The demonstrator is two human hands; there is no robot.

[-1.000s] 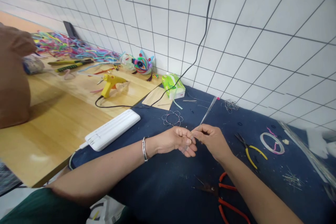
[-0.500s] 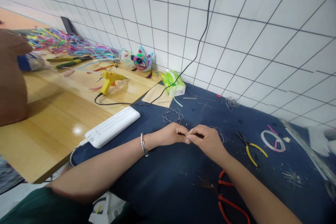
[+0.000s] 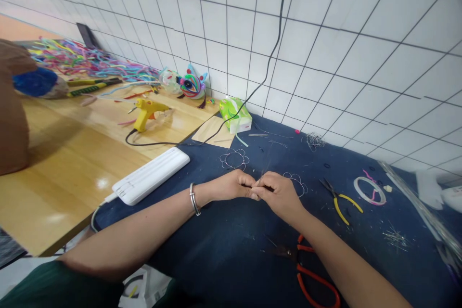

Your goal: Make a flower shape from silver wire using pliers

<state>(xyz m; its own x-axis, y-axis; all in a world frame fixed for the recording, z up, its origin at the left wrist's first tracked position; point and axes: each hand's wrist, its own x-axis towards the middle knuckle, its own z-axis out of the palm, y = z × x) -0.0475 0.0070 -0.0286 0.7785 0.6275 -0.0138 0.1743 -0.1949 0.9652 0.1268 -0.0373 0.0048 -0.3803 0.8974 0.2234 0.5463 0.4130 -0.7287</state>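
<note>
Over the dark blue mat, my left hand point(image 3: 236, 185) and my right hand point(image 3: 277, 193) meet with thumbs and fingertips pinched together. Faint strands of thin wire point(image 3: 265, 167) rise from between them; the part inside the fingers is hidden. A flower-shaped wire loop point(image 3: 234, 159) lies just beyond my left hand. Another petal-shaped wire piece point(image 3: 298, 183) shows beside my right hand, partly covered by it. Red-handled scissors point(image 3: 288, 252) lie below my right forearm. To the right rest pliers with yellow handles point(image 3: 339, 199), their jaws apart.
A white power strip point(image 3: 151, 175) lies left of my hands. A yellow glue gun point(image 3: 147, 113) sits on the wooden table point(image 3: 72, 154), its cord trailing across. Farther off are a tissue pack point(image 3: 236, 114), tangled wire point(image 3: 315, 141) and a ring-shaped coil point(image 3: 370, 190). Another person's arm point(image 3: 12, 110) shows at left.
The view has shifted slightly, so most things sit a little farther left. My hands stay pinched together. The other person's arm has drawn left, showing more of a blue bundle.
</note>
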